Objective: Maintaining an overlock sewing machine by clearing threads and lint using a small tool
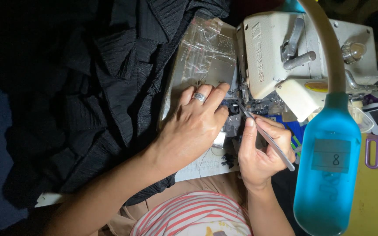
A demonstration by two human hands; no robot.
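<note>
Seen from above at a cream-coloured metal sewing machine (285, 52), upper right of centre. Left hand (193, 126), a patterned silver ring (199, 97) on one finger, laid flat and open at mid-frame, fingers spread and pressing down beside the machine's needle area, fingertips touching the edge of a sheet of crinkled clear plastic (204, 54) taped over the work plate. Right hand (261, 153), just right of centre, closed in a pinch around slim silver metal tweezers (265, 136), thumb and forefinger gripping the shaft, tips aimed up and left into the small metal parts under the machine head (whether thread is caught between the tips cannot be made out, the spot being small and shadowed). Back end of the tweezers jutting out lower right past the palm.

Heaped across the left half of the frame, pleated black fabric (110, 87), spilling off the table edge into darkness. Near the right edge, close to the lens, a translucent blue lamp head (329, 175) on a pale curved gooseneck (324, 39), with a grey paper label stuck on. Beside it, a purple plastic loop handle (372, 150) lying on a yellow surface (377, 196). At bottom centre, a red-and-white striped shirt (193, 216) and tan trousers.
</note>
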